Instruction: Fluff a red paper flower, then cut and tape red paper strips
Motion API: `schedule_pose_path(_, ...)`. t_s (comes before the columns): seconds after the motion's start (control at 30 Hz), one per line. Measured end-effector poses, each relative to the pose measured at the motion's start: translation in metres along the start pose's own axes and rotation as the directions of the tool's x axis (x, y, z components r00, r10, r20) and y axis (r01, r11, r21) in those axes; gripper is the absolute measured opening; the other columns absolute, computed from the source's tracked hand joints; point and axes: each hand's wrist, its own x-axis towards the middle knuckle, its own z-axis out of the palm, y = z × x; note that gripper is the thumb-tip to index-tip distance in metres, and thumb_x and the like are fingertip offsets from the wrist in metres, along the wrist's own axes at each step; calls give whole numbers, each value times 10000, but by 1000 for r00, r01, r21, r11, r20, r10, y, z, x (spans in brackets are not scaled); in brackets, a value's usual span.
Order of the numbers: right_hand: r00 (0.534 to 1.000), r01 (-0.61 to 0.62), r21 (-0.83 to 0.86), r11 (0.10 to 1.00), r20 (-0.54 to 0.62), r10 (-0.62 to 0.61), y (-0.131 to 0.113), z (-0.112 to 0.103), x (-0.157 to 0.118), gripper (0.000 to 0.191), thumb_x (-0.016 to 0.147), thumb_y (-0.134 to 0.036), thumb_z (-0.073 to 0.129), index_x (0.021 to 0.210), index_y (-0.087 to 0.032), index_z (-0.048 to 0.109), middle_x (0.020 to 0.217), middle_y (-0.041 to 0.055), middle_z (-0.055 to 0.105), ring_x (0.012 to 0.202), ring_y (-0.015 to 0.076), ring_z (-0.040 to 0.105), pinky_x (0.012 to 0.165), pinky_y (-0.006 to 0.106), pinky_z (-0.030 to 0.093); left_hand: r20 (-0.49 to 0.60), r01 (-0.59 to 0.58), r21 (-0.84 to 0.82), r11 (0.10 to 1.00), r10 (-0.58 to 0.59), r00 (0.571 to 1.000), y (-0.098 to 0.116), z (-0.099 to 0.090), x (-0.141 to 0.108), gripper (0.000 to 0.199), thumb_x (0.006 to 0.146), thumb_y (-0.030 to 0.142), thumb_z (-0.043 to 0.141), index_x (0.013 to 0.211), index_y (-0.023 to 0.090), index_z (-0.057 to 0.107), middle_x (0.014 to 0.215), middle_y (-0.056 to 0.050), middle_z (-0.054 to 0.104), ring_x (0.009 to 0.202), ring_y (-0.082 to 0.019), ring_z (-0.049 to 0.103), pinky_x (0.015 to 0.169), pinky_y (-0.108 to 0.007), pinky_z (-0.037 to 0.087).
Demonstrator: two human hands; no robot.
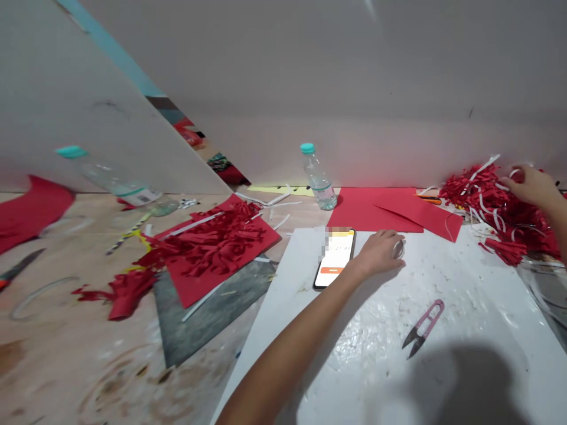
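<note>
My left hand rests over the white board beside a phone. Its fingers curl round a small whitish roll that looks like tape. At the far right, my right hand reaches over a heap of red fringed paper tassels mixed with white strips. Its fingers are pinched together near a white strip or loop; what exactly they hold cannot be made out. Pink-handled thread snips lie on the board, with their dark blades pointing toward me.
Red paper sheets lie behind the board, near an upright water bottle. To the left, more red fringed paper covers a red sheet on a grey slab. Another bottle and a knife are farther left.
</note>
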Motion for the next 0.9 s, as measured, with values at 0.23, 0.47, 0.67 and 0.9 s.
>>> schedule_pose_path(0.23,945,-45,-200,979,310,107,54,-18,-42,209,824,-401,689,914,-217,728,931,100,754,825,252,649,761,352,430,-36,109,97,989,-106,994,-8,2,-14,470,834,319,676,1285,203,608,1394,-137,568,1286,-369,493,1051,-536,405)
schedule_pose_path(0.47,899,79,-256,963,436,42,79,-3,-75,259,851,-400,626,972,-197,733,1006,150,757,847,270,657,783,365,449,-5,65,136,989,-65,998,-8,-3,-24,422,798,360,695,1199,235,657,1284,-81,630,1192,-316,551,1019,-465,447)
schedule_pose_path(0.67,980,109,-137,985,180,-84,32,0,-88,279,894,-390,552,963,-184,727,1013,146,754,881,253,664,787,351,444,-40,57,132,990,-52,998,-6,-2,-25,440,794,313,670,1227,239,650,1287,-78,638,1193,-323,556,988,-480,467)
schedule_pose_path(0.9,851,460,143,876,208,-482,-78,56,-93,385,888,-414,560,1130,-152,705,1154,137,724,1042,271,657,936,367,475,-159,12,85,996,2,987,-5,-2,-23,541,733,304,702,1257,186,645,1261,-106,647,1144,-325,578,985,-478,476)
